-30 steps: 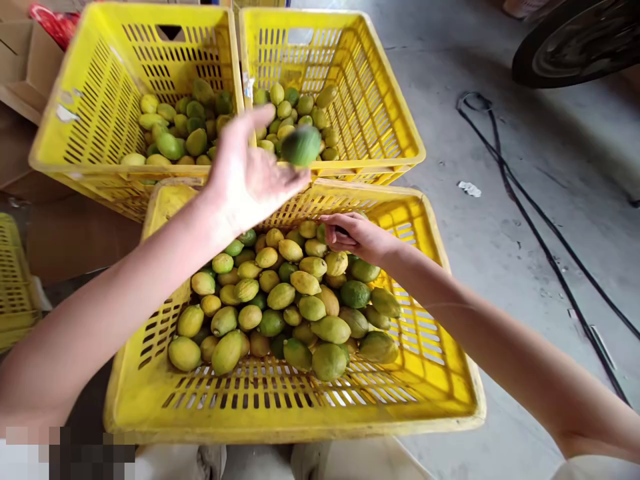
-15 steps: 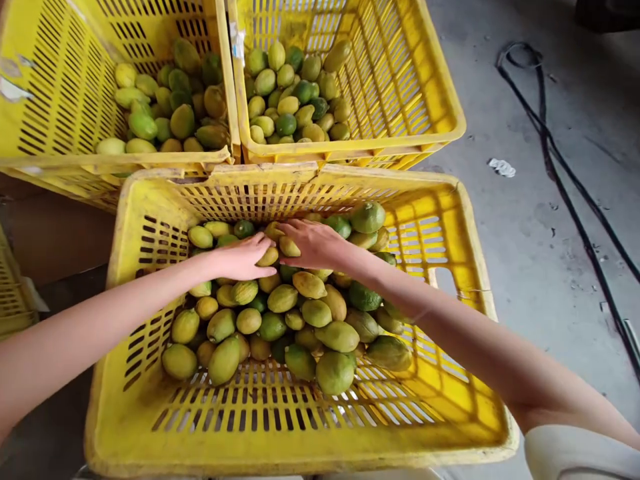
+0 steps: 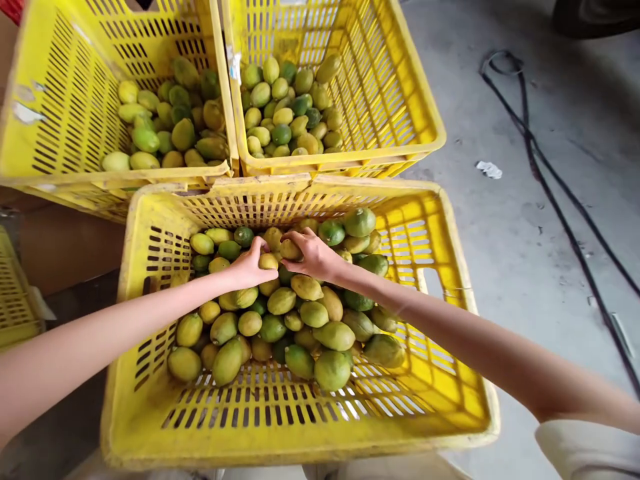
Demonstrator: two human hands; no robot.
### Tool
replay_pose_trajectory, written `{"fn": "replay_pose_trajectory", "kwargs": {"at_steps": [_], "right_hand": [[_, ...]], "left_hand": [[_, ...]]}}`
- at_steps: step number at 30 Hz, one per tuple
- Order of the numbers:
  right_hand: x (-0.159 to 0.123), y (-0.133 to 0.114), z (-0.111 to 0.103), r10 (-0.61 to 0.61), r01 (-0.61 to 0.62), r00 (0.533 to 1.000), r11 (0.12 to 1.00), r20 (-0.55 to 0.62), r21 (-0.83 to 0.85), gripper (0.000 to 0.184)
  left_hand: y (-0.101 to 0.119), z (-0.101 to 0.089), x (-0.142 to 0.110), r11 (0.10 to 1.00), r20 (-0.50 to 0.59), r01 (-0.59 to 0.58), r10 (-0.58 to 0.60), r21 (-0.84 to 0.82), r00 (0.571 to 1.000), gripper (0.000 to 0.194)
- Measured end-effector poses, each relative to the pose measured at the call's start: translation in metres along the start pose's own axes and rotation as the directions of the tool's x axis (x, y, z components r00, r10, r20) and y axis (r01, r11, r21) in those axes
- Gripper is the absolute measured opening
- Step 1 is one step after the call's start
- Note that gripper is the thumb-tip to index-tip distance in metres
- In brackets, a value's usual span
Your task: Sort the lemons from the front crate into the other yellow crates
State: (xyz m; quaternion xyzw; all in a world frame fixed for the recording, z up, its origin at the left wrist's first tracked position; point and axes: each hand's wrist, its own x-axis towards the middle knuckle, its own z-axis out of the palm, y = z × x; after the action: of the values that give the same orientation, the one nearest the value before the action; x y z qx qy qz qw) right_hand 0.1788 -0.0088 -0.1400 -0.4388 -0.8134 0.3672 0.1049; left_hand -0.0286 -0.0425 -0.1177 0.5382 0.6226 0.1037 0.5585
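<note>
Yellow-green lemons lie heaped in the near yellow crate. Over the back middle of the heap, my left hand curls its thumb and fingers around a small yellow lemon. Close to its right, my right hand grips another lemon between thumb and fingers. The two hands almost meet. Larger green lemons rest behind and right of my right hand. My hands hide part of the fruit beneath them.
Two more yellow crates stand behind, the left crate and the right crate, each part filled with lemons. On the grey floor at right lie a black cable and a white scrap. Another yellow crate shows at far left.
My fingers, flatter over the heap before, have curled around a lemon in each hand. The whole view has shifted slightly.
</note>
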Motion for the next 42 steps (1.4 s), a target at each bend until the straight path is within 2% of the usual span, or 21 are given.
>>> {"fn": "replay_pose_trajectory", "kwargs": {"at_steps": [2, 3, 4, 6, 7, 8, 10, 11, 13, 19, 23, 25, 29, 32, 35, 38, 40, 42], "right_hand": [[-0.01, -0.015, -0.018, 0.083, -0.065, 0.995, 0.951, -0.046, 0.303, 0.034], [-0.016, -0.026, -0.03, 0.14, -0.11, 0.99, 0.879, -0.031, 0.465, 0.035], [-0.024, -0.038, -0.041, 0.201, -0.157, 0.98, 0.77, -0.001, 0.618, 0.037], [-0.041, -0.066, -0.065, 0.358, -0.286, 0.925, 0.439, 0.126, 0.852, 0.042], [-0.05, -0.08, -0.075, 0.413, -0.324, 0.889, 0.257, 0.2, 0.911, 0.045], [-0.06, -0.092, -0.084, 0.438, -0.319, 0.866, 0.112, 0.242, 0.941, 0.046], [-0.079, -0.109, -0.096, 0.38, -0.288, 0.873, -0.102, 0.305, 0.952, 0.049], [-0.087, -0.114, -0.098, 0.333, -0.276, 0.884, -0.192, 0.327, 0.942, 0.054], [-0.101, -0.116, -0.096, 0.305, -0.248, 0.894, -0.272, 0.328, 0.93, 0.058], [-0.116, -0.108, -0.068, 0.398, -0.202, 0.857, -0.323, 0.327, 0.924, 0.056], [-0.115, -0.11, -0.059, 0.367, -0.299, 0.863, -0.181, 0.347, 0.937, 0.056], [-0.114, -0.111, -0.053, 0.393, -0.319, 0.85, -0.15, 0.352, 0.936, 0.051], [-0.113, -0.108, -0.038, 0.418, -0.281, 0.822, -0.293, 0.387, 0.914, 0.054], [-0.11, -0.108, -0.029, 0.405, -0.278, 0.824, -0.323, 0.397, 0.905, 0.062], [-0.106, -0.113, -0.026, 0.405, -0.276, 0.834, -0.281, 0.375, 0.919, 0.06], [-0.103, -0.116, -0.028, 0.408, -0.285, 0.844, -0.208, 0.348, 0.936, 0.063], [-0.103, -0.115, -0.031, 0.422, -0.295, 0.842, -0.162, 0.336, 0.942, 0.071], [-0.104, -0.113, -0.034, 0.441, -0.302, 0.84, -0.107, 0.317, 0.947, 0.075]], "left_hand": [[0.015, -0.002, -0.021, 0.946, 0.022, 0.183, -0.184, -0.267, 0.983, 0.034], [0.024, -0.005, -0.034, 0.891, 0.061, 0.242, -0.237, -0.383, 0.97, 0.031], [0.035, -0.01, -0.048, 0.838, 0.116, 0.279, -0.255, -0.468, 0.96, 0.032], [0.057, -0.021, -0.079, 0.765, 0.181, 0.299, -0.237, -0.57, 0.954, 0.036], [0.066, -0.027, -0.094, 0.739, 0.207, 0.303, -0.222, -0.602, 0.953, 0.038], [0.074, -0.033, -0.108, 0.723, 0.216, 0.293, -0.2, -0.625, 0.956, 0.043], [0.081, -0.044, -0.129, 0.713, 0.179, 0.229, -0.146, -0.663, 0.973, 0.054], [0.081, -0.047, -0.136, 0.693, 0.153, 0.197, -0.125, -0.693, 0.98, 0.06], [0.076, -0.05, -0.141, 0.652, 0.141, 0.169, -0.096, -0.739, 0.985, 0.063], [0.043, -0.036, -0.122, 0.513, 0.169, 0.132, 0.026, -0.848, 0.985, 0.053], [0.028, -0.029, -0.111, 0.55, 0.196, 0.117, 0.086, -0.827, 0.977, 0.058], [0.027, -0.031, -0.11, 0.54, 0.236, 0.138, 0.117, -0.83, 0.965, 0.059], [0.032, -0.029, -0.115, 0.507, 0.292, 0.206, 0.095, -0.837, 0.952, 0.041], [0.03, -0.016, -0.12, 0.515, 0.257, 0.219, 0.002, -0.829, 0.967, 0.047], [0.028, -0.005, -0.121, 0.523, 0.236, 0.229, -0.055, -0.821, 0.97, 0.048], [0.029, -0.001, -0.12, 0.555, 0.253, 0.225, -0.026, -0.801, 0.967, 0.046], [0.031, -0.003, -0.12, 0.588, 0.255, 0.207, -0.001, -0.782, 0.967, 0.053], [0.032, -0.005, -0.121, 0.658, 0.233, 0.175, 0.001, -0.732, 0.972, 0.062]]}}
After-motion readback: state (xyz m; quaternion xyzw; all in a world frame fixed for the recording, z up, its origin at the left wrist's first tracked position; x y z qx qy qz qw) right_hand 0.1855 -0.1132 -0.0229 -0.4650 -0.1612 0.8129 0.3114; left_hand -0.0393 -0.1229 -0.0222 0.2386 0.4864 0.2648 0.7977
